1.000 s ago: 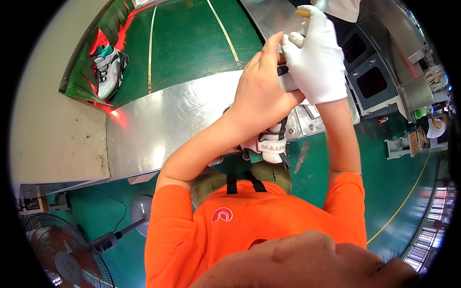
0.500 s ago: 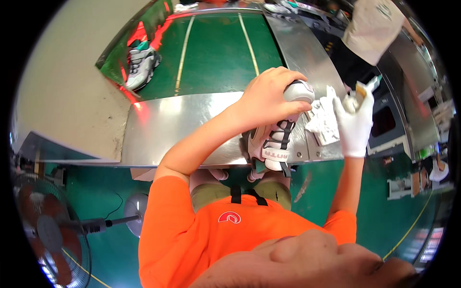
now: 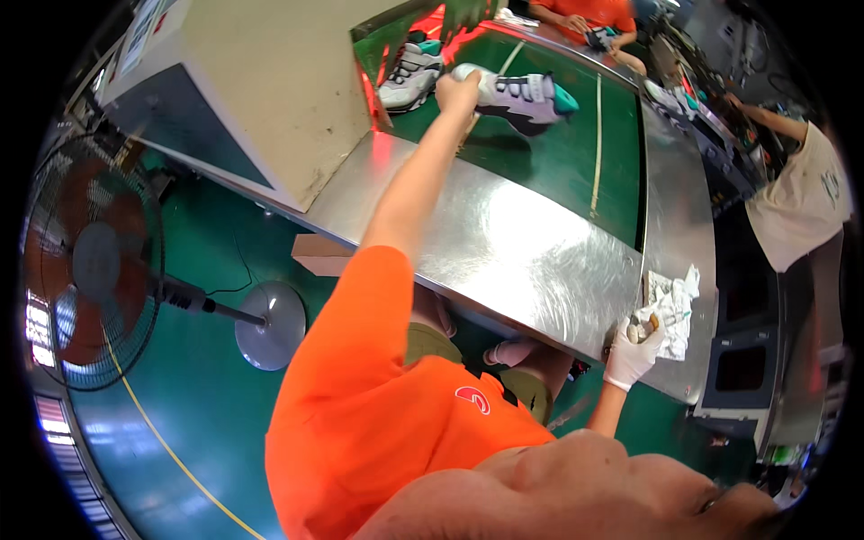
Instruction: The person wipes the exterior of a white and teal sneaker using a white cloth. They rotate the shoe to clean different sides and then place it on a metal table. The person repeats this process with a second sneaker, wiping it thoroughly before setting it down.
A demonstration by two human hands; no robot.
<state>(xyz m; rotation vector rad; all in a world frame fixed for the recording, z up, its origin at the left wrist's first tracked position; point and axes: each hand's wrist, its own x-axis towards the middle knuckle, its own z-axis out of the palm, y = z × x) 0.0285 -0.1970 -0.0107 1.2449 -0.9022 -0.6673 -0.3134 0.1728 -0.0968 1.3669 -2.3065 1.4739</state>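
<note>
Over the green conveyor belt (image 3: 553,166), my bare left hand (image 3: 460,91) grips a white and grey sneaker (image 3: 525,101) by its toe end. Its teal heel points to the right and its dark sole faces down toward me. Another sneaker (image 3: 409,79) of the same look rests beside the belt's left side wall. My right hand (image 3: 630,357), in a white glove, is closed around a small white and brown thing (image 3: 643,328) whose kind I cannot make out. Crumpled white cloths (image 3: 673,310) lie on the metal right next to this hand.
A metal ledge (image 3: 513,229) runs along the belt's near end. To the left stands a beige machine housing (image 3: 270,81), with a floor fan (image 3: 96,256) nearby. A co-worker in orange (image 3: 598,13) handles a shoe at the far end; another person (image 3: 804,198) stands at the right.
My left hand has carried the sneaker from the near ledge forward and left, over the belt. The view has turned left. My right hand is now lower, beside the cloths.
</note>
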